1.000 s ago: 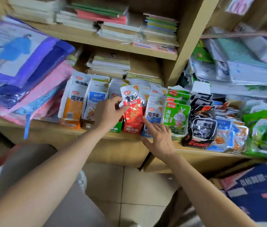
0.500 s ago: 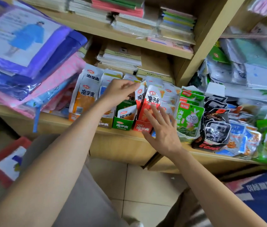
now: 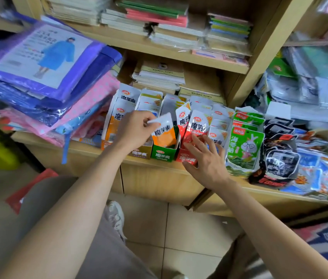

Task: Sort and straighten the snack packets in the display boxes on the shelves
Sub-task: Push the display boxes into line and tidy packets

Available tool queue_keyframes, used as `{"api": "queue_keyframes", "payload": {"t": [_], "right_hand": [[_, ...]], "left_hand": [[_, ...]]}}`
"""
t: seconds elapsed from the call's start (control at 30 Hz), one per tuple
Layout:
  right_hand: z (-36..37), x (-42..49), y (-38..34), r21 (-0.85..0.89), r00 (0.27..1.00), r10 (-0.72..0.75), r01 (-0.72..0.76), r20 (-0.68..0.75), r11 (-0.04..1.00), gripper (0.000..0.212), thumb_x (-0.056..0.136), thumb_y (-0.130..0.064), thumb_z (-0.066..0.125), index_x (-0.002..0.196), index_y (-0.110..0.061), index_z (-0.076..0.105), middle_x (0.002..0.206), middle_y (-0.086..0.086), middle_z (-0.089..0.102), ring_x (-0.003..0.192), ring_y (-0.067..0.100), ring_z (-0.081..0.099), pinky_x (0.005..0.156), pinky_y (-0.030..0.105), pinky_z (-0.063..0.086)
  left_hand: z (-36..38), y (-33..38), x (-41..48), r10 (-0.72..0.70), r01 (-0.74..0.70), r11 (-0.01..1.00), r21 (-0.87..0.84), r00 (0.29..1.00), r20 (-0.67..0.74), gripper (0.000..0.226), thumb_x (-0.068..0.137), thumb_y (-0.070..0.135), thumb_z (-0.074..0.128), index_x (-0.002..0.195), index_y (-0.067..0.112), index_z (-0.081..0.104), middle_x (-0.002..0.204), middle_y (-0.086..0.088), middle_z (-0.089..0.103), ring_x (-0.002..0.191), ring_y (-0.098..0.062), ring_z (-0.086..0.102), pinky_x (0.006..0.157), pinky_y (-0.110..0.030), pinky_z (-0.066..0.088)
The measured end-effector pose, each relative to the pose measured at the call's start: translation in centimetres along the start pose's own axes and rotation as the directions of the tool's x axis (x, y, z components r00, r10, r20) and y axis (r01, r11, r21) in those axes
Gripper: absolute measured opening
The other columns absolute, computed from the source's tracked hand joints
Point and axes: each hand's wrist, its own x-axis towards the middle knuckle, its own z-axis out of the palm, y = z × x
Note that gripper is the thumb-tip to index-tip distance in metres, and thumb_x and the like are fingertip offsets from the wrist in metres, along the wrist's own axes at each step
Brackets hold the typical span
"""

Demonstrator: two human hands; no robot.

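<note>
**Orange packet [image 3: 164, 135] in green box [image 3: 163, 155]**

My right hand [image 3: 205, 161], fingers straight and spread, presses the red packets [image 3: 197, 127] in the red box [image 3: 187, 159] at the shelf [image 3: 87, 147] edge. My left hand [image 3: 134, 130] pinches the orange packet's top corner. It's tilted. Notebooks [image 3: 161, 74] behind.

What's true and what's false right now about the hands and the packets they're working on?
1. The left hand pinches the top of an orange packet. True.
2. That packet's lower end is in a blue box. False: it is in the green box.
3. The right hand lies open against the front red packet. True.
4. The rabbit packet stands left of the green box. False: it stands to its right.
</note>
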Motion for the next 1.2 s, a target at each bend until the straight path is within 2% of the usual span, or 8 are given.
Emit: {"api": "queue_keyframes", "payload": {"t": [0.1, 0.27, 0.4, 0.6, 0.8, 1.07, 1.13, 1.2], "right_hand": [[0.4, 0.0, -0.7, 0.058, 0.999, 0.045, -0.044, -0.022, 0.997, 0.061, 0.091, -0.051, 0.057, 0.148, -0.033, 0.043, 0.162, -0.004, 0.03, 0.15, 0.028, 0.017, 0.113, 0.062, 0.021], [0.9, -0.6, -3.5, 0.101, 0.993, 0.025, -0.013, -0.117, 0.995, 0.067, 0.093, -0.045, 0.054, 0.154, -0.033, 0.031, 0.164, 0.0, 0.024, 0.152, 0.027, 0.016, 0.114, 0.056, 0.02], [2.1, -0.6, -5.9, 0.083, 0.997, -0.041, 0.046, -0.059, 0.996, 0.071, 0.093, -0.048, 0.053, 0.156, -0.038, 0.021, 0.165, -0.005, 0.02, 0.153, 0.028, 0.011, 0.117, 0.057, 0.012], [3.0, -0.4, -6.9, 0.078, 0.997, 0.027, -0.021, -0.067, 0.997, 0.078, 0.089, -0.039, 0.061, 0.156, -0.037, 0.022, 0.159, -0.003, 0.033, 0.15, 0.031, 0.019, 0.118, 0.057, 0.005], [3.2, -0.6, -7.0, 0.074, 0.997, 0.031, -0.025, -0.076, 0.997, 0.08, 0.088, -0.038, 0.061, 0.157, -0.038, 0.019, 0.16, -0.004, 0.031, 0.15, 0.029, 0.018, 0.119, 0.056, 0.004], [3.2, -0.6, -6.9, 0.097, 0.996, 0.027, -0.019, -0.083, 0.995, 0.08, 0.088, -0.036, 0.061, 0.157, -0.038, 0.02, 0.159, -0.003, 0.034, 0.15, 0.029, 0.018, 0.12, 0.056, 0.004], [3.3, -0.6, -6.8, 0.101, 0.996, 0.026, -0.018, -0.081, 0.995, 0.08, 0.089, -0.036, 0.062, 0.157, -0.038, 0.02, 0.159, -0.004, 0.033, 0.15, 0.029, 0.018, 0.12, 0.057, 0.005], [3.3, -0.6, -6.8, 0.105, 0.997, 0.021, -0.013, -0.076, 0.994, 0.081, 0.089, -0.036, 0.062, 0.157, -0.039, 0.018, 0.16, -0.005, 0.031, 0.151, 0.028, 0.017, 0.121, 0.058, 0.005]], "left_hand": [[-2.0, -0.7, -0.1, -0.097, 0.043, 0.965, -0.259, 0.976, -0.197, 0.008, 0.087, 0.026, 0.072, 0.085, 0.019, 0.073, 0.074, -0.003, 0.072, 0.064, -0.018, 0.072, 0.054, -0.037, 0.055], [-4.9, -1.3, -1.5, -0.301, 0.066, 0.828, -0.556, 0.89, -0.343, 0.01, 0.093, 0.016, 0.071, 0.101, 0.011, 0.075, 0.094, -0.011, 0.076, 0.07, -0.009, 0.07, 0.062, -0.018, 0.056], [-6.1, -2.4, -2.3, -0.366, 0.075, 0.761, -0.644, 0.87, -0.331, 0.007, 0.095, 0.017, 0.068, 0.099, 0.016, 0.073, 0.101, -0.012, 0.075, 0.094, -0.027, 0.073, 0.079, -0.037, 0.063], [-7.3, -4.3, -2.9, -0.406, 0.005, 0.761, -0.649, 0.784, -0.47, 0.009, 0.092, 0.018, 0.071, 0.091, 0.026, 0.075, 0.094, -0.004, 0.077, 0.09, -0.023, 0.075, 0.077, -0.037, 0.062], [-7.3, -4.8, -3.2, -0.103, -0.058, 0.969, -0.242, 0.793, -0.601, 0.015, 0.093, 0.016, 0.068, 0.103, 0.013, 0.077, 0.096, 0.008, 0.076, 0.086, -0.004, 0.071, 0.077, -0.026, 0.059], [-6.2, -4.8, -2.3, 0.281, -0.231, 0.959, 0.166, 0.682, -0.675, 0.015, 0.093, 0.007, 0.067, 0.102, 0.007, 0.079, 0.096, -0.006, 0.075, 0.085, -0.015, 0.068, 0.078, -0.02, 0.052], [-5.2, -5.6, -2.3, 0.354, -0.222, 0.929, 0.298, 0.772, -0.528, 0.017, 0.087, 0.006, 0.068, 0.099, 0.01, 0.079, 0.102, -0.005, 0.074, 0.094, -0.022, 0.063, 0.084, -0.026, 0.052], [-4.1, -6.4, -2.6, 0.153, -0.026, 0.919, 0.393, 0.943, -0.295, 0.022, 0.084, 0.023, 0.07, 0.103, 0.019, 0.08, 0.111, 0.002, 0.074, 0.105, -0.025, 0.057, 0.088, -0.038, 0.05]]}}
